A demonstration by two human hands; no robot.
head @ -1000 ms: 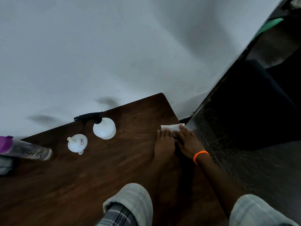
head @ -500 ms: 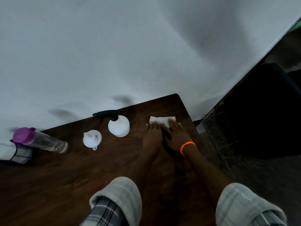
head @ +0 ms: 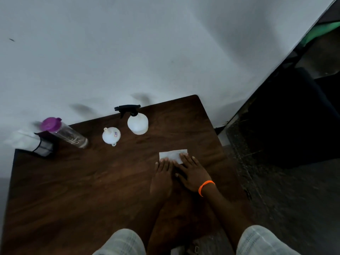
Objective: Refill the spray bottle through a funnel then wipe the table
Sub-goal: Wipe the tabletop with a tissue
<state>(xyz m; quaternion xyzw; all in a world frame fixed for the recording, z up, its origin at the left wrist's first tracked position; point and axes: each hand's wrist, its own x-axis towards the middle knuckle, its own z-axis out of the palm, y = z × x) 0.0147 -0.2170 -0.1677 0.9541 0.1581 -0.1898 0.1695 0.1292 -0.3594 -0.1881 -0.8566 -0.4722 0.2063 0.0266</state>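
A white wipe [head: 172, 155] lies flat on the dark wooden table [head: 73, 190], right of centre. Both hands press it down with flat fingers: my left hand [head: 162, 174] has its fingertips on the wipe's near left edge, and my right hand [head: 193, 173], with an orange band at the wrist, covers its right part. The white spray bottle [head: 138, 124] with a black trigger head stands at the table's far edge, beyond the hands. A white funnel [head: 111, 135] rests upside down to its left.
A clear water bottle [head: 65, 133] with a purple cap stands at the far left, next to a dark holder with white tissue [head: 31, 143]. A white wall runs behind the table. The table's right edge drops to a dark floor [head: 276, 181].
Both hands slid the wipe leftward from the table's right edge, then back toward me. The bottles and the funnel stayed put; the camera view shifted.
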